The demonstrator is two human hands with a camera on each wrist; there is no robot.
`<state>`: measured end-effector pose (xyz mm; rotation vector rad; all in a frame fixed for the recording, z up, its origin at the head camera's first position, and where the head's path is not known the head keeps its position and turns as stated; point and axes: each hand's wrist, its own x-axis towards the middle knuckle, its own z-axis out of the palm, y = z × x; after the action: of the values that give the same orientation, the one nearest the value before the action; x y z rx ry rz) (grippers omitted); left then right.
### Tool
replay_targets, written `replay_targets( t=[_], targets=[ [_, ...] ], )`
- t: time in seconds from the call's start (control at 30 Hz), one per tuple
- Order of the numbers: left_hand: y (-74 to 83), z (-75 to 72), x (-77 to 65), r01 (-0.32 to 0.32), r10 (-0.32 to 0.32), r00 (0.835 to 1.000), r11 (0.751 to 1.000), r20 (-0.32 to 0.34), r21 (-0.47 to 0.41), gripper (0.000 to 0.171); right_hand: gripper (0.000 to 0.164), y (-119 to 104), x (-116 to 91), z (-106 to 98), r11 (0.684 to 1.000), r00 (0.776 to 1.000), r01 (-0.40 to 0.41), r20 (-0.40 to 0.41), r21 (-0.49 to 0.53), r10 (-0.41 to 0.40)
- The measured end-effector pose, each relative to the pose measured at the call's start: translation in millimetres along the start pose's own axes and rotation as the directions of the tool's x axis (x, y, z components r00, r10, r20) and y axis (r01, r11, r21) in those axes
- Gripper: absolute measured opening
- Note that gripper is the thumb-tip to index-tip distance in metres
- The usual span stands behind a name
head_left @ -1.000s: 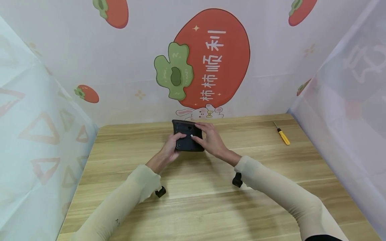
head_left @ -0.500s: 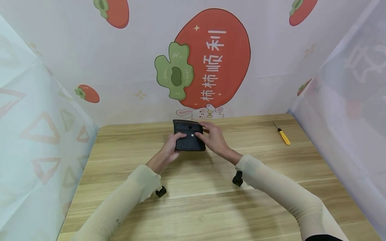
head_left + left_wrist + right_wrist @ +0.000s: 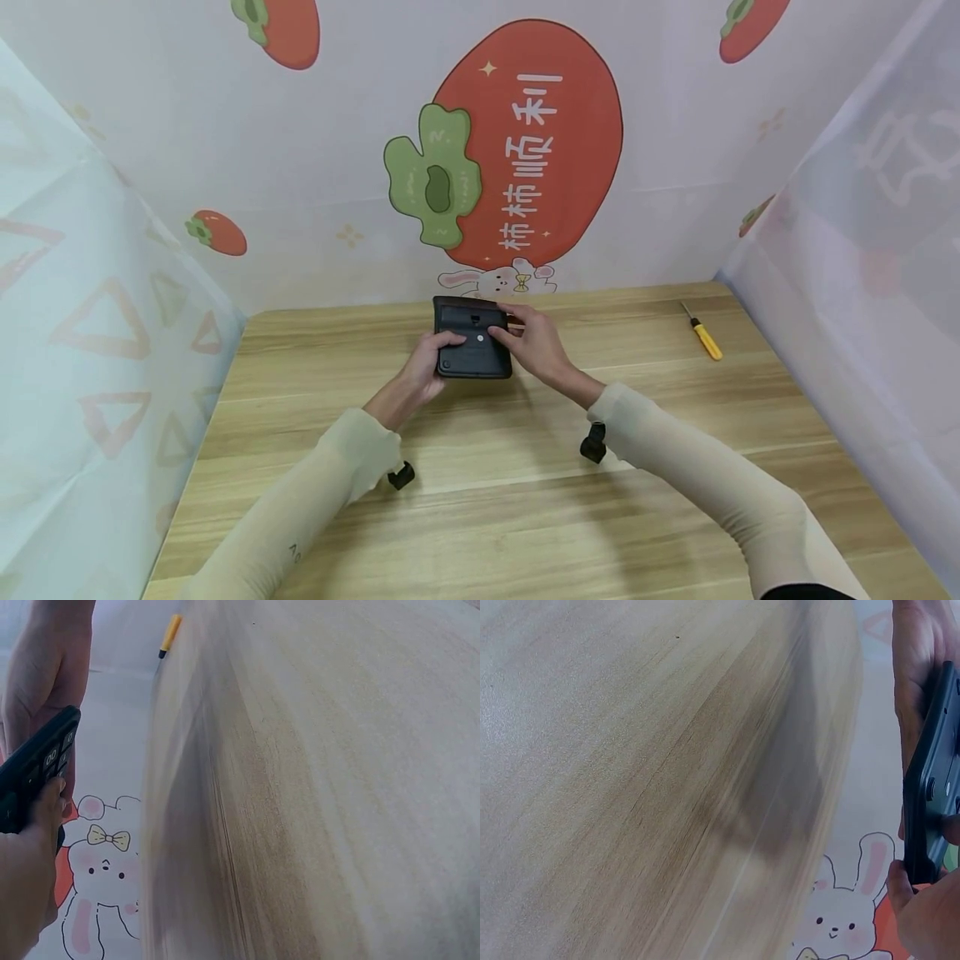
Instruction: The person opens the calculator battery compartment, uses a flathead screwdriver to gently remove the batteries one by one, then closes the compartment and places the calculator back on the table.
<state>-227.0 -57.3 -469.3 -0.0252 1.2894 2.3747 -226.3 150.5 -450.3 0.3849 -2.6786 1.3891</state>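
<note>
A black calculator [image 3: 476, 358] is held up over the far part of the table, its back turned toward the head view. Small white dot and a slot near its top mark that back. My left hand [image 3: 422, 368] grips its left side, thumb lying across the back. On the right side, my right hand [image 3: 538, 348] pinches the upper edge, with the thumb on the back and fingers behind. Number keys on the calculator [image 3: 51, 756] face away and show in the left wrist view. From the right wrist view, the calculator [image 3: 928, 787] appears edge-on.
A screwdriver [image 3: 706, 340] with a yellow handle lies at the right rear of the wooden table [image 3: 480, 508]. Behind the table stands a white backdrop [image 3: 315, 150] printed with persimmons and a rabbit. Similar sheets flank both sides.
My right thumb has drawn back from beside the white dot toward the calculator's right edge. The calculator has shifted very slightly right. The screwdriver stays put.
</note>
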Motion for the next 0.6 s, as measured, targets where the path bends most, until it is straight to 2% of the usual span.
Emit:
replay_targets(
  t=[0.23,0.6],
  targets=[
    [3.1,0.5,0.2,0.035,-0.034,0.999,0.999,-0.033,0.040,0.053,0.050,-1.1,-1.0,-2.6,1.000,1.000,0.006,-0.002,0.017,-0.006],
    [2.4,-0.8,0.7,0.067,-0.066,0.998,0.996,-0.016,0.061,0.055,0.050,2.0,0.6,-7.6,1.000,0.999,0.027,0.038,-0.008,-0.027]
  ],
)
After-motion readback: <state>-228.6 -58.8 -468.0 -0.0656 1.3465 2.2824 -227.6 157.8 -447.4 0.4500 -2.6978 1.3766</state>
